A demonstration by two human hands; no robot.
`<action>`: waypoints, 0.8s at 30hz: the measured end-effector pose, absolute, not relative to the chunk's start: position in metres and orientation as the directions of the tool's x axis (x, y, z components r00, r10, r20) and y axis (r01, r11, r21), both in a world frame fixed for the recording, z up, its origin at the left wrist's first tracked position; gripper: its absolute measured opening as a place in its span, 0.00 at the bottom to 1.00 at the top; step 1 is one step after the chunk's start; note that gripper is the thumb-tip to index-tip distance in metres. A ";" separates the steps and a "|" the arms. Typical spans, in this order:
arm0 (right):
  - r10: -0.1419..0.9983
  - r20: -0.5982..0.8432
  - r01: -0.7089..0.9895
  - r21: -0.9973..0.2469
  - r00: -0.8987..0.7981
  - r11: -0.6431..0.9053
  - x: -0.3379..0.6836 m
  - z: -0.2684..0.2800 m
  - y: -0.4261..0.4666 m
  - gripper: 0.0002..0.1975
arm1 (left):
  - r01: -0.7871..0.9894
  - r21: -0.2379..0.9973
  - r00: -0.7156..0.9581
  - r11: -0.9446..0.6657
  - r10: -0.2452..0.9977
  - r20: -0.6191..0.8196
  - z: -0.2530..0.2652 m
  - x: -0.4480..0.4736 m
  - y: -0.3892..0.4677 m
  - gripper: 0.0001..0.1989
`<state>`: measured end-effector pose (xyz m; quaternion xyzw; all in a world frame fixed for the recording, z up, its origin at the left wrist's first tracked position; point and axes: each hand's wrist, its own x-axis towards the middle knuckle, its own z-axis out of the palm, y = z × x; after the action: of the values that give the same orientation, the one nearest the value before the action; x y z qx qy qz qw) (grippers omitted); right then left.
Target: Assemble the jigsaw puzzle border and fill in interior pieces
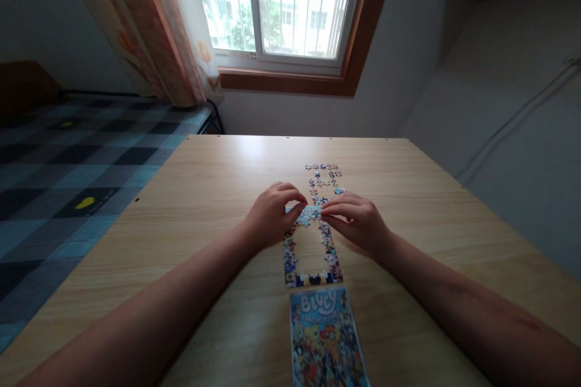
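Note:
A partly assembled jigsaw puzzle (289,259) lies on the table as a frame with bare wood inside; its far end is a light blue strip. Over the strip's left corner, my left hand (275,211) has thumb and fingers drawn together, and whatever is between them is hidden. My right hand (358,217) pinches at the strip's right corner, apparently on a small puzzle piece. Just beyond both hands, loose puzzle pieces (325,182) are spread in short rows. Nearest me is a picture sheet (324,338) with the word Bluey, aligned below the puzzle.
The wooden table (218,193) reaches to the wall under a barred window (299,6). To the left stands a bed with a checked cover (118,157), beside a hanging curtain (167,30). A cable (512,121) runs along the right wall.

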<state>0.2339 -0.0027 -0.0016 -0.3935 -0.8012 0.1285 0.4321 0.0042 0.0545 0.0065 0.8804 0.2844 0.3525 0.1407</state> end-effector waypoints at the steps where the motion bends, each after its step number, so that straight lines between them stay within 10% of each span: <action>1: 0.738 0.594 0.526 -0.537 -0.319 0.660 0.234 -0.002 -0.002 0.04 | 0.389 0.437 0.599 -0.811 0.583 0.548 0.005 0.003 0.056 0.05; 24: 0.709 0.511 0.561 -0.440 -0.486 0.701 0.229 -0.011 0.009 0.07 | 0.431 0.372 0.713 -0.822 0.563 0.418 0.000 0.000 0.056 0.16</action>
<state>0.2293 0.0088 -0.0113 -0.3711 -0.8552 0.1075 0.3454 0.0004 0.0564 -0.0001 0.9170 0.2711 0.2648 0.1248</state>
